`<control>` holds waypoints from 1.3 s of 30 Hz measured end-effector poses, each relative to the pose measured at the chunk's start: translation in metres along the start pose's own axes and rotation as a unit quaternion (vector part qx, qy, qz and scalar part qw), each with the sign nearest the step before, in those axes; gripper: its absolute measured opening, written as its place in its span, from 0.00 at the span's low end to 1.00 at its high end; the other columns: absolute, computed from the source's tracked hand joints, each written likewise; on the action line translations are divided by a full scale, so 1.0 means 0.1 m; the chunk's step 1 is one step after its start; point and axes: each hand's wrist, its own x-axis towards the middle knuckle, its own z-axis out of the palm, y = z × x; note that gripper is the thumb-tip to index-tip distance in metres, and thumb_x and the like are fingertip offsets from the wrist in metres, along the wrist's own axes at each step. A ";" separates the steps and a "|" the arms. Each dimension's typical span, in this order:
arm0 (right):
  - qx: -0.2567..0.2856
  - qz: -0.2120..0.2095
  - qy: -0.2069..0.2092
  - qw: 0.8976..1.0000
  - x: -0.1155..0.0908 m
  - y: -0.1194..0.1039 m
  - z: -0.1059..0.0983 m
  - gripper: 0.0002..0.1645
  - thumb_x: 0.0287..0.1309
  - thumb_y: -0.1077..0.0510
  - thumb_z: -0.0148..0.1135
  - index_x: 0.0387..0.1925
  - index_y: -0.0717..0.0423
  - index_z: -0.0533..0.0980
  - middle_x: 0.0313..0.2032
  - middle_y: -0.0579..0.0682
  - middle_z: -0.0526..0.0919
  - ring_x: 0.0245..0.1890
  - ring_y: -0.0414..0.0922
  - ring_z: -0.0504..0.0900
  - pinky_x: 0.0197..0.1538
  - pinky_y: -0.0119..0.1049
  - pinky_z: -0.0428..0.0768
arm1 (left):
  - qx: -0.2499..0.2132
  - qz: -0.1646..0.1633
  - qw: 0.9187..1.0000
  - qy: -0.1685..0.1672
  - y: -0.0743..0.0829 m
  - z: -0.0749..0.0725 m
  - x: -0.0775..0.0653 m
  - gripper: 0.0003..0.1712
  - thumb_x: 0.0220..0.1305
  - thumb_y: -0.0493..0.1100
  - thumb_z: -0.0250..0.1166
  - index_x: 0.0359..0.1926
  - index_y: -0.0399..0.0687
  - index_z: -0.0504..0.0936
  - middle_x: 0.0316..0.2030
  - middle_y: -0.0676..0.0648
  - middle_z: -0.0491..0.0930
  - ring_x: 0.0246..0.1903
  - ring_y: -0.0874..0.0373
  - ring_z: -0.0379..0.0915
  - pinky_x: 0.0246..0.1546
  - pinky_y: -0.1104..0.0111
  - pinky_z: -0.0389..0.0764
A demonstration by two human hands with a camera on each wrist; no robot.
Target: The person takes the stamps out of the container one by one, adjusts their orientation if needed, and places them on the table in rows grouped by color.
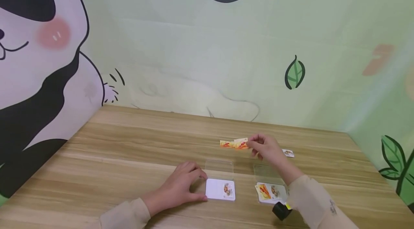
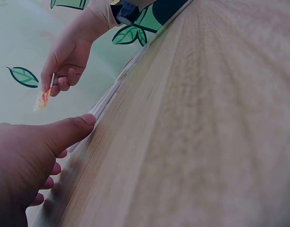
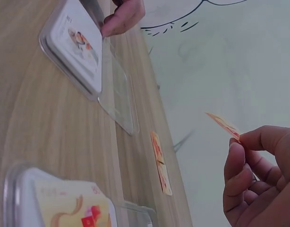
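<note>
Right hand [image 1: 263, 148] pinched an orange stamp [image 3: 224, 126] above the table [image 1: 97, 157]

The right thumb and forefinger grasped the stamp, right of centre in the head view; the other fingers were curled. The left hand [image 1: 184, 187], low centre, gripped the left box [image 1: 213, 188] at its left corners, thumb and forefinger parted along that edge. A strip of wood separated it from the right box [image 1: 283, 192], lower right. An orange strip [image 3: 157, 147] lay farther back, short of the table's far edge. Both boxes had clear lids [image 1: 219, 170] laid back. The left contained 1 pale stamp [image 1: 228, 189]; the right, 1 pale stamp and 1 slanted yellow stamp [image 1: 263, 191].
</note>
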 end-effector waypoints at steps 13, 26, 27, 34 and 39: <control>-0.006 0.051 0.039 0.998 0.21 0.08 -0.05 0.12 0.62 0.58 0.57 0.42 0.63 0.74 0.31 0.45 0.79 0.24 0.36 0.74 0.25 0.31 0.71 | 0.007 -0.003 1.000 -0.003 -0.01 -0.01 -0.01 0.26 0.47 0.62 0.72 0.45 0.56 0.80 0.44 0.54 0.75 0.51 0.58 0.69 0.60 0.56 0.69; -0.039 0.093 0.053 0.994 0.37 0.23 -0.15 0.06 0.60 0.61 0.58 0.36 0.61 0.74 0.27 0.43 0.81 0.20 0.37 0.73 0.25 0.31 0.68 | 0.014 0.005 1.000 0.007 -0.01 0.00 0.00 0.26 0.47 0.63 0.72 0.44 0.56 0.80 0.44 0.53 0.76 0.51 0.57 0.69 0.59 0.57 0.70; -0.039 0.096 0.054 0.993 0.37 0.24 -0.15 0.05 0.60 0.61 0.58 0.35 0.60 0.74 0.27 0.43 0.81 0.20 0.36 0.74 0.24 0.31 0.68 | 0.014 0.007 1.000 0.008 0.00 0.00 0.00 0.26 0.48 0.63 0.72 0.44 0.56 0.80 0.44 0.53 0.76 0.51 0.57 0.70 0.58 0.57 0.70; -0.045 0.093 0.049 0.993 0.38 0.29 -0.16 0.06 0.59 0.62 0.57 0.36 0.63 0.74 0.26 0.43 0.81 0.19 0.35 0.73 0.22 0.29 0.66 | 0.014 0.008 1.000 0.008 0.00 0.01 0.00 0.25 0.48 0.62 0.72 0.44 0.56 0.80 0.43 0.54 0.75 0.50 0.57 0.69 0.58 0.57 0.70; -0.053 0.099 0.046 0.993 0.40 0.32 -0.15 0.06 0.59 0.62 0.57 0.35 0.63 0.74 0.28 0.46 0.80 0.19 0.36 0.73 0.23 0.29 0.66 | 0.008 0.005 1.000 0.005 0.00 0.01 -0.01 0.26 0.47 0.62 0.72 0.44 0.56 0.80 0.43 0.54 0.75 0.51 0.58 0.69 0.59 0.57 0.69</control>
